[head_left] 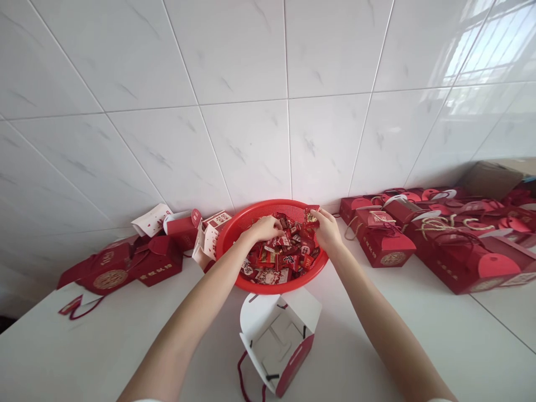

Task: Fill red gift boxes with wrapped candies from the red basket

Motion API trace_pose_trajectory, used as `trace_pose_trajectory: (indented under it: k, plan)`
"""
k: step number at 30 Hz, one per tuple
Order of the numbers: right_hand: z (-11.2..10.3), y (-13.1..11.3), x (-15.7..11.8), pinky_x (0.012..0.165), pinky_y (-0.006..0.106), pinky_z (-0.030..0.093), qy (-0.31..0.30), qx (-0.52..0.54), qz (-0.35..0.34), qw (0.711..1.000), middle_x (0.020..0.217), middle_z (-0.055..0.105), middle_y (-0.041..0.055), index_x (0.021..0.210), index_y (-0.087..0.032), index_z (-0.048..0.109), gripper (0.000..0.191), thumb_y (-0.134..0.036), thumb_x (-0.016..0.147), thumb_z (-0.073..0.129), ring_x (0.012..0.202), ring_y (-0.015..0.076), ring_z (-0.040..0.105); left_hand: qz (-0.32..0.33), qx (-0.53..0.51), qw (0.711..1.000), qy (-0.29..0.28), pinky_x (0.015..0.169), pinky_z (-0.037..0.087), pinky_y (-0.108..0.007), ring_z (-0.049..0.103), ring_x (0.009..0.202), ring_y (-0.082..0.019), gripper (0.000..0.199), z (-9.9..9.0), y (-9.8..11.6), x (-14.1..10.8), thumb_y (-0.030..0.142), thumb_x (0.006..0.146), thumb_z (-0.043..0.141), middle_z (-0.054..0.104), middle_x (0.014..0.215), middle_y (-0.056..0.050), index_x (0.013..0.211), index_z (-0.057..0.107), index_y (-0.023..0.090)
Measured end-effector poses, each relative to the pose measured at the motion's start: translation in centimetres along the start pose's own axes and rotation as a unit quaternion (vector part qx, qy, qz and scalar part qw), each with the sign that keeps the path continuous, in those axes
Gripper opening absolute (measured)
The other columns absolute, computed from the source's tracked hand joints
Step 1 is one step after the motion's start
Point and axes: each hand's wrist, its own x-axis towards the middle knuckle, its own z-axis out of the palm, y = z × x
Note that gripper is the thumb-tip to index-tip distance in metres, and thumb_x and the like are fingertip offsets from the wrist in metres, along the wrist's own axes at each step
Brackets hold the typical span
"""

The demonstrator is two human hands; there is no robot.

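A red plastic basket (273,289) full of small wrapped candies (268,258) stands against the wall. My left hand (267,228) is over the left part of the pile, fingers curled down among the wrappers; what they grip, if anything, is hidden. At the basket's right rim, my right hand (328,229) pinches a red and gold wrapped candy (311,216). In front of the basket an open gift box (278,346), white inside and red outside, shows its bare floor. A dark red cord handle (243,374) hangs at its left side.
Closed red gift boxes (157,261) and pale boxes (206,241) stand on the left of the white table (201,357). Several more red boxes (383,243) crowd the right, with a cardboard box (489,181) behind. A tiled wall (247,151) bounds the back.
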Motion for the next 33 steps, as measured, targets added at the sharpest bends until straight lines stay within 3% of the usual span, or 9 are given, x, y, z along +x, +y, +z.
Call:
trace_pose_trajectory:
  k: [2,7,10,13,15,17,24,30,33]
  plan:
    - [0.0,0.0,0.0,0.050,0.023,0.046,0.002,0.003,0.004,1.000,0.065,0.069,-0.0022,0.066,-0.021,0.065,0.019,-0.030,0.057,0.080,0.057,0.0132,0.060,-0.010,0.023,1.000,0.007,0.085,0.052,-0.033,0.070,0.101,-0.031,0.018,0.2,0.0,-0.2,0.029,0.076,0.078,0.077,0.101,-0.008,0.091,0.078,0.020]
    - [-0.2,0.2,0.1,0.048,0.023,0.044,0.006,-0.003,0.001,1.000,0.067,0.069,-0.0022,0.069,-0.021,0.064,0.019,-0.030,0.060,0.079,0.055,0.0126,0.060,-0.032,0.070,0.994,0.079,0.092,0.051,-0.035,0.064,0.114,-0.030,0.048,0.7,0.8,-0.2,0.017,0.083,0.067,0.063,0.133,-0.013,0.131,0.064,0.022]
    - [-0.2,0.2,0.2,0.047,0.024,0.043,0.004,-0.005,-0.004,1.000,0.064,0.068,-0.0021,0.067,-0.022,0.063,0.020,-0.032,0.060,0.079,0.053,0.0137,0.060,0.025,0.084,0.993,0.083,0.090,0.052,-0.033,0.066,0.110,-0.027,0.043,1.3,1.5,0.2,0.014,0.089,0.058,0.061,0.134,-0.013,0.131,0.064,0.020]
    - [-0.2,0.2,0.2,0.048,0.025,0.045,-0.004,0.001,-0.012,1.000,0.061,0.066,-0.0019,0.068,-0.022,0.063,0.021,-0.033,0.059,0.079,0.055,0.0158,0.062,0.122,0.102,0.987,-0.025,0.089,0.052,-0.029,0.067,0.108,-0.024,0.032,2.4,2.6,1.0,0.016,0.086,0.061,0.071,0.120,-0.005,0.113,0.075,0.026]
    - [-0.2,0.2,0.3,0.048,0.026,0.045,-0.006,0.001,-0.016,1.000,0.061,0.066,-0.0016,0.068,-0.022,0.062,0.022,-0.034,0.058,0.079,0.057,0.0170,0.064,0.145,0.124,0.977,-0.100,0.088,0.052,-0.028,0.070,0.103,-0.025,0.031,3.3,3.4,1.7,0.014,0.080,0.065,0.074,0.112,-0.002,0.104,0.078,0.029]
    - [-0.2,0.2,0.3,0.049,0.026,0.046,-0.008,0.000,-0.017,1.000,0.062,0.067,-0.0012,0.068,-0.022,0.062,0.023,-0.034,0.057,0.079,0.059,0.0178,0.065,0.144,0.149,0.970,-0.128,0.089,0.052,-0.032,0.070,0.104,-0.028,0.036,4.0,3.9,2.3,0.009,0.075,0.065,0.075,0.112,-0.004,0.102,0.079,0.029]
    - [-0.2,0.0,0.0,0.053,0.025,0.049,-0.012,0.013,-0.018,1.000,0.061,0.065,-0.0019,0.065,-0.022,0.062,0.022,-0.033,0.058,0.080,0.057,0.0146,0.062,0.040,0.192,0.976,-0.093,0.094,0.052,-0.048,0.066,0.115,-0.039,0.047,3.2,3.0,3.5,0.006,0.071,0.069,0.072,0.120,-0.018,0.115,0.071,0.020]
    - [-0.1,-0.1,-0.3,0.056,0.027,0.052,-0.011,0.008,-0.014,1.000,0.066,0.068,-0.0010,0.067,-0.022,0.064,0.019,-0.032,0.059,0.079,0.059,0.0156,0.063,-0.060,0.176,0.982,0.009,0.093,0.053,-0.043,0.066,0.117,-0.036,0.046,0.9,1.7,3.5,0.012,0.077,0.068,0.069,0.125,-0.018,0.123,0.065,0.020]
    - [-0.2,-0.1,-0.2,0.058,0.027,0.053,-0.015,0.003,-0.017,1.000,0.067,0.068,-0.0010,0.067,-0.021,0.065,0.018,-0.032,0.060,0.077,0.059,0.0152,0.064,-0.108,0.157,0.980,0.059,0.091,0.053,-0.040,0.065,0.117,-0.035,0.037,-0.4,0.9,3.3,0.015,0.079,0.065,0.071,0.122,-0.018,0.116,0.068,0.019]
